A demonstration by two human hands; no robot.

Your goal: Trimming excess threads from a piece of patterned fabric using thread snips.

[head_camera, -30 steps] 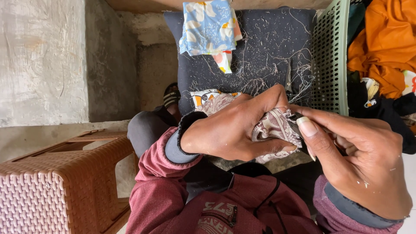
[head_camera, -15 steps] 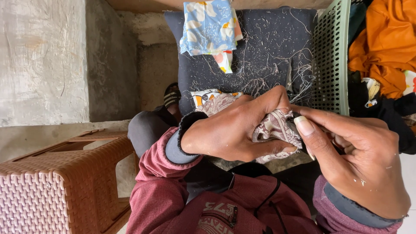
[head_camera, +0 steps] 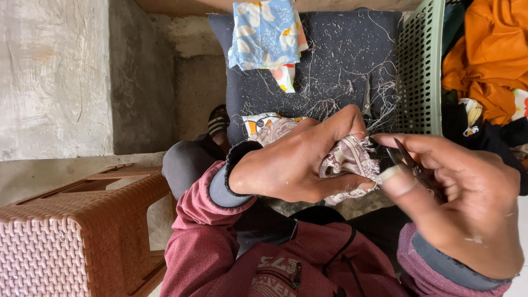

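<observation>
Frayed patterned cloth (head_camera: 349,165) stays pinched in your left hand (head_camera: 297,162); right hand (head_camera: 456,203) grips small snips (head_camera: 410,162) (thread trimming): next, cut close.

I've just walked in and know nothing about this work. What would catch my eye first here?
Most likely the two hands at the centre: the left hand grips a frayed patterned cloth scrap, while the right hand holds small thread snips at its edge. Behind them a dark cushion is littered with thread clippings, and a green basket of orange fabric stands at the right.
</observation>
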